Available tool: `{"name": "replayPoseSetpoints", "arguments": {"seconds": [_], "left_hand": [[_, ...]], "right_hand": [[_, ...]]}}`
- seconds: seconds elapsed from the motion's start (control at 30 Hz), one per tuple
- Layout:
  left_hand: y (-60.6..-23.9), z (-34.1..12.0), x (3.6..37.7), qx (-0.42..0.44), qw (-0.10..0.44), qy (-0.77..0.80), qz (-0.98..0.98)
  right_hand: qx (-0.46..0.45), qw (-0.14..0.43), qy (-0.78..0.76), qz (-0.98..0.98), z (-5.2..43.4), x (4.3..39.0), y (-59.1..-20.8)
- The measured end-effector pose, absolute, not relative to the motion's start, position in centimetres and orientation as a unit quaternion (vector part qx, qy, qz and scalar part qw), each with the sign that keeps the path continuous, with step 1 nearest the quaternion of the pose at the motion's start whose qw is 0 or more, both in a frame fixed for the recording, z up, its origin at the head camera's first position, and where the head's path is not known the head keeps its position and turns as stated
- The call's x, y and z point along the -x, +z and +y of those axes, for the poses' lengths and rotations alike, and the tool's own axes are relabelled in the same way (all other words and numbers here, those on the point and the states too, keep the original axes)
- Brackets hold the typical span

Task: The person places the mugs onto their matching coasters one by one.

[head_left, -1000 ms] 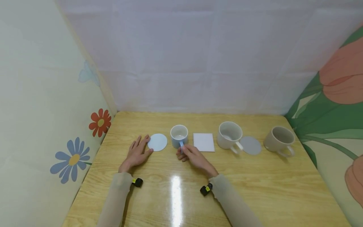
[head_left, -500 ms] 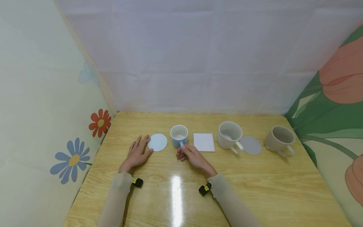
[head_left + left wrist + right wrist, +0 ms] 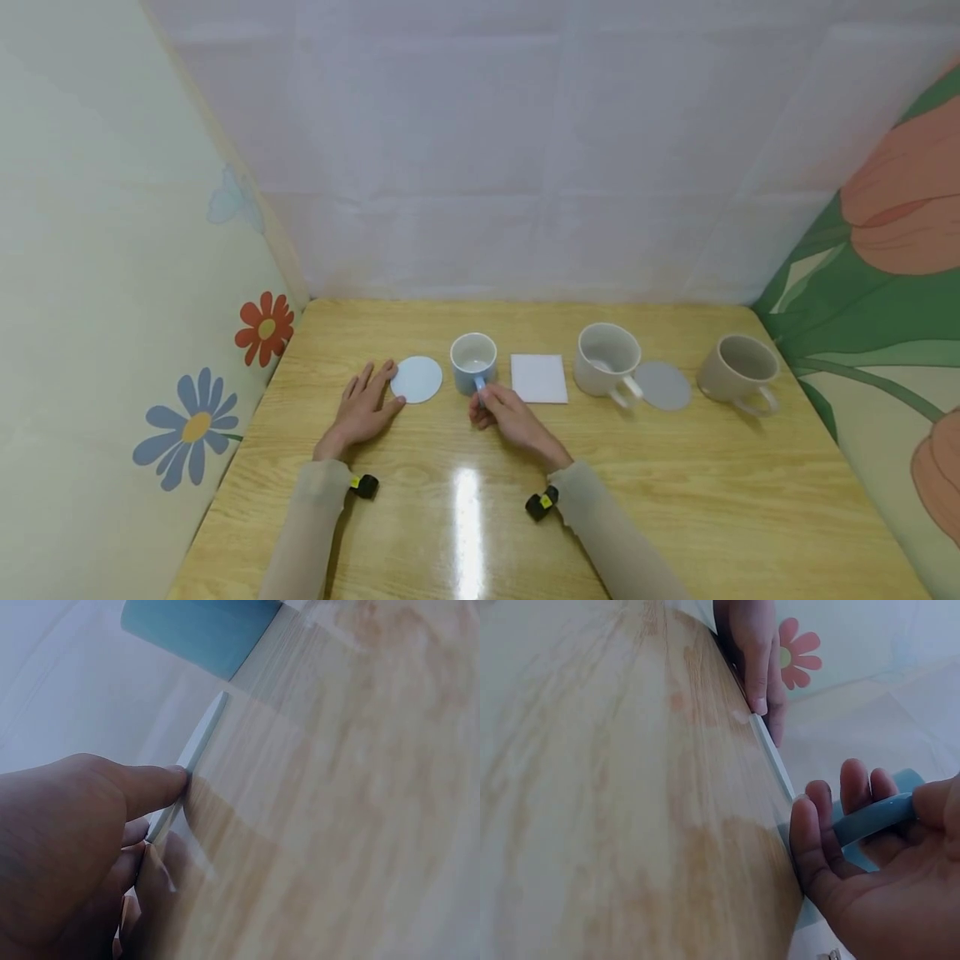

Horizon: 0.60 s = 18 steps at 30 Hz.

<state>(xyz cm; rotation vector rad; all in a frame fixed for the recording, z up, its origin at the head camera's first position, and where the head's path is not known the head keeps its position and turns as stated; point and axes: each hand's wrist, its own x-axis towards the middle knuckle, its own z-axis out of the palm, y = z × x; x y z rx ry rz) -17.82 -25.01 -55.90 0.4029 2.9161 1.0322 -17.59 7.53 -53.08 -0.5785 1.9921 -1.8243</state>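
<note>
My right hand (image 3: 517,414) holds a small light-blue mug (image 3: 467,379) by its handle (image 3: 874,817), thumb on top and fingers curled beneath. The mug stands upright at the table's middle, its white inside facing up. Left of it lies a round pale-blue coaster (image 3: 417,379). My left hand (image 3: 362,410) rests spread on the table at that coaster's left side, thumb and forefinger touching its edge. In the left wrist view the thumb (image 3: 154,787) meets the thin rim of the coaster (image 3: 202,739), with the mug (image 3: 199,630) beyond.
A white square coaster (image 3: 539,379) lies right of the blue mug. Farther right stand a large off-white mug (image 3: 600,371), a round grey coaster (image 3: 666,386) and a beige-grey mug (image 3: 723,375). A white cloth wall (image 3: 480,167) rises behind the wooden table (image 3: 720,492).
The right wrist has shifted very slightly left. Both hands keep their places at the mug and the coaster.
</note>
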Motion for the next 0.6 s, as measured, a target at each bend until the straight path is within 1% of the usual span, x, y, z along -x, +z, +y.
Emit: {"name": "replayPoseSetpoints", "arguments": {"seconds": [0.27,0.6], "left_hand": [[-56.77,-25.32,18.11,-0.114,0.035,0.321,0.94],[-56.53,-25.34,18.27,-0.113,0.041,0.325,0.938]], "right_hand": [[0.196,0.191,-0.665,0.695,7.17,17.46,-53.67],[0.163,0.187,-0.663,0.706,6.83,17.25,-53.44]]}}
